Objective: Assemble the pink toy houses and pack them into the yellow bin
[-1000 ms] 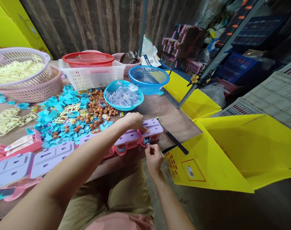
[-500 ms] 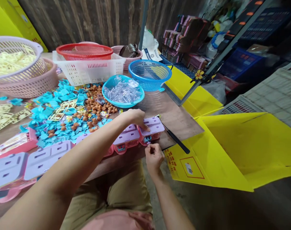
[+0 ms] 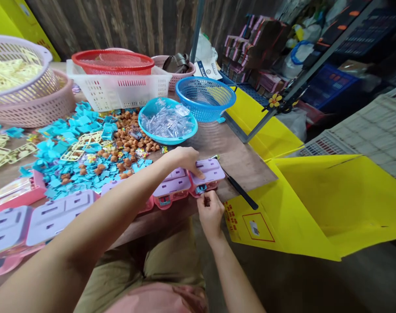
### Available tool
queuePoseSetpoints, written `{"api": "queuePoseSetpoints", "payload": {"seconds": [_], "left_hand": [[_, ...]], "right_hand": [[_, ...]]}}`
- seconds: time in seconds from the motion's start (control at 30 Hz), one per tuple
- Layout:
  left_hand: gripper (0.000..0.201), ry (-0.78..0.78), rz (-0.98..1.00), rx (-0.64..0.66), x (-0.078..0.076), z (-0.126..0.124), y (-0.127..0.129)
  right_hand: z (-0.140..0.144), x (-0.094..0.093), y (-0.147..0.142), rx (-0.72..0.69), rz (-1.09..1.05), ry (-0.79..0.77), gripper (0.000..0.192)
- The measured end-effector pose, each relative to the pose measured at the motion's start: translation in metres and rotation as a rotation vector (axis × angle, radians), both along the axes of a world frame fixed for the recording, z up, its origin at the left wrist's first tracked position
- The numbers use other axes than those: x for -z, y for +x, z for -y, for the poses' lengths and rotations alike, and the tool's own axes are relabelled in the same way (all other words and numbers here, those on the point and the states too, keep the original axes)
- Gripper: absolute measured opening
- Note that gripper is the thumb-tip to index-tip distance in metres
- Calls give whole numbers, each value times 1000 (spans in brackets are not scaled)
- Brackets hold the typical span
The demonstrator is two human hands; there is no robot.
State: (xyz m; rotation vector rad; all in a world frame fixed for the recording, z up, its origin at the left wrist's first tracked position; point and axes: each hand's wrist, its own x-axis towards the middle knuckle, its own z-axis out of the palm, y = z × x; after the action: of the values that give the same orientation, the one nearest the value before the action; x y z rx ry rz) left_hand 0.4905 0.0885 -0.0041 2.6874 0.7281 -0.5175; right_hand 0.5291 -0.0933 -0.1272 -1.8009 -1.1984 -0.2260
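Toy case (image 3: 207, 174), lilac lid over pink base, at the near table edge, last on the right of a row of like cases (image 3: 54, 215)

Far left: two nested baskets (image 3: 31, 102) with cream parts; cream frames loose on the table (image 3: 243, 163) below them
Centre left: heap of blue tiles (image 3: 70, 134) mixed with brown pieces (image 3: 128, 139); white crate (image 3: 119, 89) behind, red basket (image 3: 113, 63) on top
Centre: blue bowl (image 3: 168, 124) of clear bits; blue basket (image 3: 205, 98) just behind, to the right

Left hand (image 3: 184, 160) flat on the case lid, fingers spread, pressing, not clenched
Right hand (image 3: 211, 212) below the table edge, fingertips pinched at the case's front face; whether a small part is held there: cannot tell

Black tool (image 3: 239, 189) on the table just right of the case, tip past the edge
Right: yellow sheet (image 3: 331, 204) on the floor
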Motion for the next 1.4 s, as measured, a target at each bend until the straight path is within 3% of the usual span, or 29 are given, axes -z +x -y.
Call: {"api": "queuePoseSetpoints", "payload": {"seconds": [0.23,0.33,0.37,0.4,0.47,0.53,0.57,0.6,0.67,0.73,0.8,0.93,1.1,1.17,1.27,1.33,1.4], "left_hand": [[58,7,-17,-17,-7,6,-1],[43,23,232,-173,-12,25,-17],[36,-52,377,-255,-14,37,-27],[29,-187,533,-352,-14,51,-37],[27,-738,746,-547,-12,83,-61],[30,-1335,792,-798,-3,115,-82],[31,-1557,779,-938,4,128,-90],[32,-1722,774,-1076,12,138,-98],[35,-1896,827,-1303,29,150,-108],[40,-1956,921,-1421,43,155,-115],[44,-1975,978,-1455,50,155,-118],[46,-1936,1052,-1503,48,157,-123],[41,-1835,1131,-1562,52,162,-129],[36,-1812,1106,-1514,58,163,-134],[22,-1811,1068,-1310,68,166,-143],[26,-1803,1093,-1175,74,166,-148],[36,-1778,1118,-1136,79,166,-150]], "right_hand": [[-2,-1,6,-32,-74,-29,17],[2,-1,14,-55,-93,-36,15],[5,-1,15,-49,-121,-30,13],[10,-3,16,-37,-158,-10,10],[22,-10,11,-21,-231,74,7],[35,-23,-1,-88,-240,157,9],[41,-31,-9,-178,-200,157,10],[46,-40,-18,-293,-146,122,12],[50,-54,-34,-519,-21,2,11],[50,-61,-46,-627,73,-112,9],[47,-62,-54,-632,99,-204,9],[43,-55,-59,-672,104,-387,7],[41,-55,-61,-691,-36,-370,13],[40,-58,-62,-638,-185,-336,13],[37,-59,-61,-565,-365,-338,15],[35,-57,-60,-581,-473,-360,15],[34,-53,-61,-578,-542,-353,10]]}}
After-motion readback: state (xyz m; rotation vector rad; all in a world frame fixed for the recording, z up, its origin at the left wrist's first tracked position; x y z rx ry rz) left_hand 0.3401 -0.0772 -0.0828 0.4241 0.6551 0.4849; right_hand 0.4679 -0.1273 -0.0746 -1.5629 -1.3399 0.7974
